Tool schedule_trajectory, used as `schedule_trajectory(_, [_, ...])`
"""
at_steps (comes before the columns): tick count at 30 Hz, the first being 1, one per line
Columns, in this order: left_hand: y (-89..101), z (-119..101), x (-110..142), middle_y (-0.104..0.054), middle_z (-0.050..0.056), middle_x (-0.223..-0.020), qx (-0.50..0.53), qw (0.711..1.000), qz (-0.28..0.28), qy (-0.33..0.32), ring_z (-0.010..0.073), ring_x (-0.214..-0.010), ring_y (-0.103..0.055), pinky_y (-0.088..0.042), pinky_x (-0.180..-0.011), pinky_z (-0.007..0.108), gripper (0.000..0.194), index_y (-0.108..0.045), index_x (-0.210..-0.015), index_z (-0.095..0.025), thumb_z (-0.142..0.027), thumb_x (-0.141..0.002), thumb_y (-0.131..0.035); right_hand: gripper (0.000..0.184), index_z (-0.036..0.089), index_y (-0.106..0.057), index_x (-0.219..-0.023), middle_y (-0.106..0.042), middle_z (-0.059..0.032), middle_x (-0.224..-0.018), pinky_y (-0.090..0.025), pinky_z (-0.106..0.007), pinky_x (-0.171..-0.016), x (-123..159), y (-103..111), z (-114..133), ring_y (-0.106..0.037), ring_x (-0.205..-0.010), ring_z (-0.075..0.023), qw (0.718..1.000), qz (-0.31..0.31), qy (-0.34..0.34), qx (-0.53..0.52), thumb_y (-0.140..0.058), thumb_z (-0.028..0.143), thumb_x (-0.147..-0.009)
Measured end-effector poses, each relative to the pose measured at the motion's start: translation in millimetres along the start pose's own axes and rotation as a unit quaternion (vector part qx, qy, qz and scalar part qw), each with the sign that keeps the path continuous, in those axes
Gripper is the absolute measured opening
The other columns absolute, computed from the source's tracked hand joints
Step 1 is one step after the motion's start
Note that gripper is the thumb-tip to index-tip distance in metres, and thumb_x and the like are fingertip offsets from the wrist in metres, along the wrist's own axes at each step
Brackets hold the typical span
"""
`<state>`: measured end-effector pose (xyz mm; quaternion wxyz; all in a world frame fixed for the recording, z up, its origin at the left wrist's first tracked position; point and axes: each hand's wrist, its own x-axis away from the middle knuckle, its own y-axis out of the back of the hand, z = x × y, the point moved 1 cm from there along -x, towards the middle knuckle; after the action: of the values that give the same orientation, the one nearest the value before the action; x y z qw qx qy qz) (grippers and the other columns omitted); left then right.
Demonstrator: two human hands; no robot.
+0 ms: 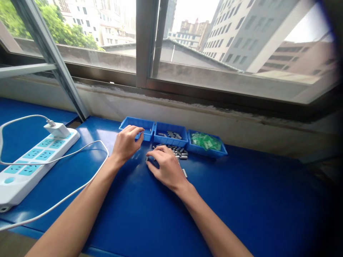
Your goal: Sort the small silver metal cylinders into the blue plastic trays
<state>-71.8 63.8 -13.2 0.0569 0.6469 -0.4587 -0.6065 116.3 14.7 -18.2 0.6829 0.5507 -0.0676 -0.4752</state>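
Bare forearms (211,217) stretch over the glossy blue bench (254,200), whose smooth surface runs wide to the right. The right hand (164,164) pinches a small metallic piece (147,159) beside heaped cylinders (184,157). The left hand (127,141) curls by a ribbed plastic tray (148,137), fingertips close; whether it grips anything I cannot tell. Adjoining trays (171,141) near the rear wall (107,101) hold similar cylinders and crinkled green packets (205,140).
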Motion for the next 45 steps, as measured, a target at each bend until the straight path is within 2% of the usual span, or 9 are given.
schedule_trajectory(10, [-3.5, -14, 4, -0.073, 0.006, -0.085, 0.011, 1.000, 0.014, -0.005, 0.0199, -0.078, -0.067, -0.052, -0.076, 0.032, 0.017, -0.071, -0.096, -0.018, -0.018, -0.090, -0.055, 0.015, 0.021, -0.069, -0.099, -0.075, -0.0097, -0.093, -0.043, -0.040, -0.087, 1, -7, 4, -0.061, -0.099, -0.0253, 0.996, 0.030, 0.035, 0.071, -0.055, 0.017, -0.093])
schedule_trajectory(15, [-3.7, -19, 7, -0.073, 0.006, -0.087, 0.044, 0.999, 0.024, 0.011, 0.0189, -0.076, -0.068, -0.053, -0.076, 0.030, 0.018, -0.072, -0.098, -0.018, -0.018, -0.088, -0.056, 0.016, 0.024, -0.065, -0.102, -0.076, -0.0046, -0.091, -0.047, -0.037, -0.085, 1, 5, 4, -0.068, -0.085, -0.0217, 0.992, -0.071, -0.066, -0.083, -0.064, 0.021, -0.086])
schedule_trajectory(17, [-4.7, -23, 8, -0.074, 0.006, -0.089, 0.073, 0.997, 0.026, 0.019, 0.0189, -0.078, -0.068, -0.053, -0.077, 0.031, 0.018, -0.072, -0.099, -0.018, -0.019, -0.088, -0.057, 0.018, 0.025, -0.060, -0.097, -0.075, -0.0012, -0.087, -0.050, -0.035, -0.080, 2, 12, 1, -0.070, -0.079, -0.0197, 0.952, -0.130, -0.153, -0.231, -0.071, 0.026, -0.082])
schedule_trajectory(21, [-7.5, -36, 10, -0.074, 0.005, -0.089, 0.155, 0.986, 0.041, 0.043, 0.0176, -0.079, -0.068, -0.053, -0.079, 0.029, 0.018, -0.072, -0.102, -0.019, -0.019, -0.089, -0.058, 0.036, 0.025, -0.049, -0.089, -0.075, 0.0011, -0.082, -0.054, -0.030, -0.074, 3, 21, -10, -0.071, -0.075, -0.0173, 0.795, -0.189, -0.265, -0.511, -0.080, 0.033, -0.074])
schedule_trajectory(24, [-7.4, -47, 11, -0.073, 0.004, -0.087, 0.212, 0.975, 0.046, 0.052, 0.0161, -0.077, -0.067, -0.053, -0.077, 0.028, 0.020, -0.071, -0.105, -0.019, -0.019, -0.089, -0.059, 0.042, 0.025, -0.047, -0.087, -0.076, 0.0007, -0.085, -0.054, -0.026, -0.073, 4, 25, -18, -0.071, -0.073, -0.0143, 0.694, -0.219, -0.311, -0.611, -0.084, 0.031, -0.069])
schedule_trajectory(27, [-5.0, -59, 10, -0.073, 0.005, -0.095, 0.267, 0.961, 0.058, 0.046, 0.0154, -0.079, -0.067, -0.054, -0.079, 0.028, 0.024, -0.068, -0.112, -0.019, -0.021, -0.090, -0.060, 0.043, 0.024, -0.048, -0.085, -0.076, 0.0005, -0.088, -0.055, -0.024, -0.070, 5, 27, -20, -0.071, -0.073, -0.0133, 0.648, -0.223, -0.339, -0.644, -0.086, 0.030, -0.066])
schedule_trajectory(33, [-3.8, -74, 10, -0.070, 0.008, -0.108, 0.309, 0.948, 0.074, 0.027, 0.0168, -0.091, -0.066, -0.053, -0.087, 0.030, 0.027, -0.067, -0.118, -0.020, -0.023, -0.092, -0.061, 0.041, 0.024, -0.051, -0.086, -0.073, 0.0036, -0.081, -0.052, -0.022, -0.067, 5, 22, -17, -0.070, -0.074, -0.0123, 0.637, -0.213, -0.340, -0.658, -0.086, 0.029, -0.065])
schedule_trajectory(40, [-5.7, -72, 10, -0.071, 0.009, -0.107, 0.307, 0.949, 0.062, 0.017, 0.0191, -0.098, -0.067, -0.054, -0.089, 0.031, 0.020, -0.071, -0.108, -0.020, -0.021, -0.090, -0.063, 0.040, 0.024, -0.050, -0.089, -0.071, 0.0034, -0.082, -0.051, -0.024, -0.069, 7, 15, -17, -0.067, -0.072, -0.0125, 0.666, -0.189, -0.324, -0.644, -0.084, 0.029, -0.068])
schedule_trajectory(45, [-4.4, -71, 7, -0.074, 0.007, -0.098, 0.339, 0.937, 0.057, 0.054, 0.0191, -0.092, -0.069, -0.056, -0.085, 0.031, 0.011, -0.075, -0.095, -0.020, -0.023, -0.087, -0.068, 0.041, 0.024, -0.053, -0.095, -0.071, 0.0023, -0.080, -0.051, -0.026, -0.071, 7, 14, -17, -0.069, -0.076, -0.0148, 0.702, -0.183, -0.305, -0.617, -0.084, 0.030, -0.069])
